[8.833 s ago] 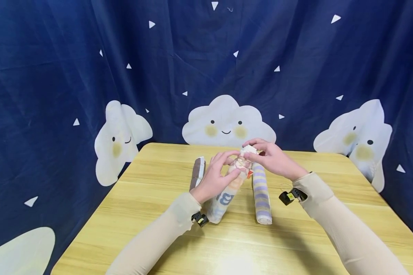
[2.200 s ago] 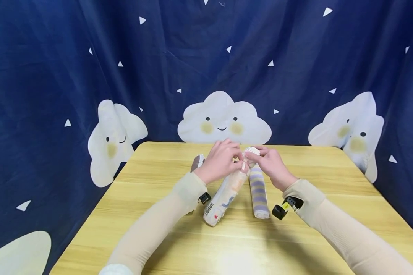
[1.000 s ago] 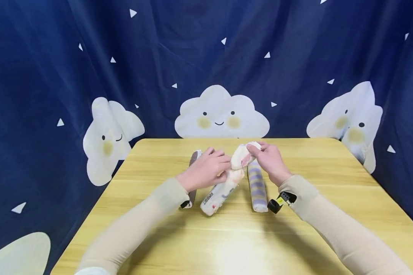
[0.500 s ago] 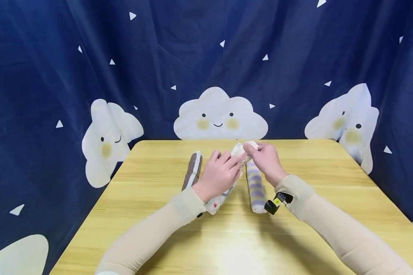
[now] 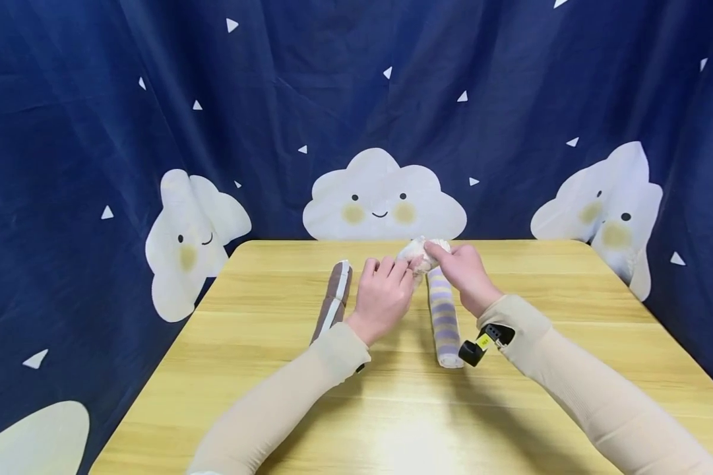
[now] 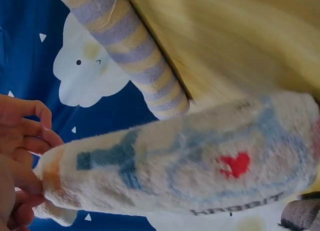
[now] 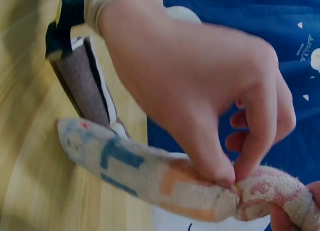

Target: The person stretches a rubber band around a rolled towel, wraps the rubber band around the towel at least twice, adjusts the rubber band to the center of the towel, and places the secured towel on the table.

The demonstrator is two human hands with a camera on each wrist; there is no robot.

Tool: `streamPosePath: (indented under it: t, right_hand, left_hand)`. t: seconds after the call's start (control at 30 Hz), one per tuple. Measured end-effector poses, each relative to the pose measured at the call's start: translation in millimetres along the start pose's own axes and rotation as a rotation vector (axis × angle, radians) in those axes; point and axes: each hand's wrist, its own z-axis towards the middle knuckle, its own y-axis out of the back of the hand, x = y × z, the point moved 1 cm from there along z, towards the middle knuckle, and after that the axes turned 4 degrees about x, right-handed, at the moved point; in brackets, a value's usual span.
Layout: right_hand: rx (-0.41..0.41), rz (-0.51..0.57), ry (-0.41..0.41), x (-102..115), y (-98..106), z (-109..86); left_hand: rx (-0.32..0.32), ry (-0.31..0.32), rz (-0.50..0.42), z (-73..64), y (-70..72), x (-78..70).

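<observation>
A rolled white towel (image 5: pixel 414 251) with blue and orange patterns, a red mark and dark lettering is held up between my hands. It narrows to a tight neck, past which a pink-and-white end bulges. My left hand (image 5: pixel 382 297) pinches the roll at that neck; in the right wrist view the left thumb and finger (image 7: pixel 215 171) meet there. My right hand (image 5: pixel 465 277) grips the pink-and-white end, thumb on top. In the head view the left hand hides most of the roll, whose long patterned body (image 6: pixel 150 161) shows in the left wrist view.
A purple-and-yellow striped towel roll (image 5: pixel 444 323) lies on the wooden table (image 5: pixel 534 316) to the right. A grey-brown roll with a white stripe (image 5: pixel 334 297) lies to the left, partly behind the left arm. A dark blue curtain (image 5: pixel 332 79) with clouds stands behind the table.
The left hand has gone from the roll's side back onto its neck. The patterned body has swung out of sight behind the left hand. The right hand keeps hold of the end.
</observation>
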Motion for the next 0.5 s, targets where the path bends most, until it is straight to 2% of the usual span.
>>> streamPosePath:
  t: [0.13, 0.23, 0.33, 0.4, 0.5]
  right_hand:
    - [0.004, 0.027, -0.010, -1.3, -0.2, 2.1]
    - [0.011, -0.007, 0.030, -0.7, 0.6, 3.7]
    - [0.035, -0.138, 0.105, 1.8, 7.2, 5.2]
    - [0.061, -0.256, 0.170, 5.1, 13.5, 6.1]
    - [0.061, -0.381, 0.303, 9.7, 21.5, 7.7]
  left_hand:
    - [0.000, 0.024, 0.010, 2.6, -10.2, -1.7]
    - [0.036, 0.019, -0.030, 0.3, -17.1, 2.7]
    - [0.110, 0.017, -0.169, -1.7, -17.3, 11.1]
    - [0.151, 0.019, -0.295, -1.5, -15.8, 17.5]
    - [0.182, 0.030, -0.488, 1.6, -11.5, 25.2]
